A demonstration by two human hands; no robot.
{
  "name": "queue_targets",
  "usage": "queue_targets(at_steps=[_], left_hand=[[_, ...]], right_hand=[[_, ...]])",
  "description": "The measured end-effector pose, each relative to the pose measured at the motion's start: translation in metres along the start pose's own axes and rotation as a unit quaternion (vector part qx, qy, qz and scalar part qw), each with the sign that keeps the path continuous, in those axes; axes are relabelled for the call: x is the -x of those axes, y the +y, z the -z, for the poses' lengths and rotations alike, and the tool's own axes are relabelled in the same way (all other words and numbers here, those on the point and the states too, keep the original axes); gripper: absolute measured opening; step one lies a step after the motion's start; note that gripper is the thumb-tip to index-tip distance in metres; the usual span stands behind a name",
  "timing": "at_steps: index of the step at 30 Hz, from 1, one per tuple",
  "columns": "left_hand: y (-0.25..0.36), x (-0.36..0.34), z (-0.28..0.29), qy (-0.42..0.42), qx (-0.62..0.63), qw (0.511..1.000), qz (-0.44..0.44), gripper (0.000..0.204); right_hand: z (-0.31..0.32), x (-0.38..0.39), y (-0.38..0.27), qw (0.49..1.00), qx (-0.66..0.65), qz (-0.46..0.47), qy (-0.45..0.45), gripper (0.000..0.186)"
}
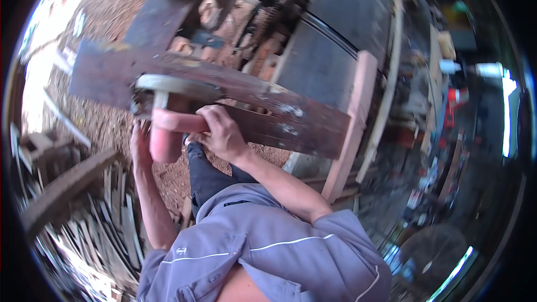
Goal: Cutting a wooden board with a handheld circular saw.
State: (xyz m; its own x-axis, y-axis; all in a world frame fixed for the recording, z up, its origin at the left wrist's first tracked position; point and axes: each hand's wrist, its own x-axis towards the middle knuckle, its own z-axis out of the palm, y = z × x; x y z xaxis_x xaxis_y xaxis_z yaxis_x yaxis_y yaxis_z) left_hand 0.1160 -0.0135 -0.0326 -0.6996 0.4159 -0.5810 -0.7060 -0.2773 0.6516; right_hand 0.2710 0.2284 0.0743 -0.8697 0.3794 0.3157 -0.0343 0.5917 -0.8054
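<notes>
My right hand (221, 134) is closed on the horizontal part of a pink L-shaped piece (165, 140). This piece is against a pale block under a round grey disc (176, 83), which sits beside a weathered reddish-brown beam (291, 120). My left hand (141, 142) is raised just left of the pink piece, near the disc's jagged lower edge; its fingers are partly hidden and blurred, so I cannot tell what they touch.
A dark panelled tabletop (330, 50) with a pale timber (361, 95) along it lies right and beyond. Scrap wood (112, 223) and a curved beam (67, 184) are at lower left, on wood-shaving-covered ground (103, 126). Cluttered tools (456, 98) line the far right.
</notes>
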Motion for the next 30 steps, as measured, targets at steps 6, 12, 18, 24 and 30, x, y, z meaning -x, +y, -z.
queue_targets(at_steps=[6, 12, 18, 24, 30], left_hand=[[0.013, -0.007, 0.009, -0.031, -0.059, 0.997, 0.037, 0.052], [0.029, 0.009, -0.03, -0.047, -0.172, 0.984, 0.03, 0.06], [0.034, -0.005, -0.008, -0.073, -0.193, 0.977, 0.055, 0.068], [0.029, -0.011, 0.003, -0.064, -0.192, 0.979, 0.019, 0.071], [0.027, -0.011, 0.003, -0.065, -0.174, 0.983, 0.004, 0.073]], right_hand=[[0.114, 0.078, 0.043, 0.94, 0.114, -0.173, 0.272, 0.034], [0.279, 0.252, 0.132, 0.668, 0.432, -0.557, 0.24, 0.101], [0.322, 0.243, 0.196, 0.721, 0.297, -0.595, 0.194, 0.117], [0.343, 0.232, 0.205, 0.719, 0.312, -0.565, 0.258, 0.079], [0.375, 0.244, 0.199, 0.735, 0.401, -0.487, 0.249, 0.086]])
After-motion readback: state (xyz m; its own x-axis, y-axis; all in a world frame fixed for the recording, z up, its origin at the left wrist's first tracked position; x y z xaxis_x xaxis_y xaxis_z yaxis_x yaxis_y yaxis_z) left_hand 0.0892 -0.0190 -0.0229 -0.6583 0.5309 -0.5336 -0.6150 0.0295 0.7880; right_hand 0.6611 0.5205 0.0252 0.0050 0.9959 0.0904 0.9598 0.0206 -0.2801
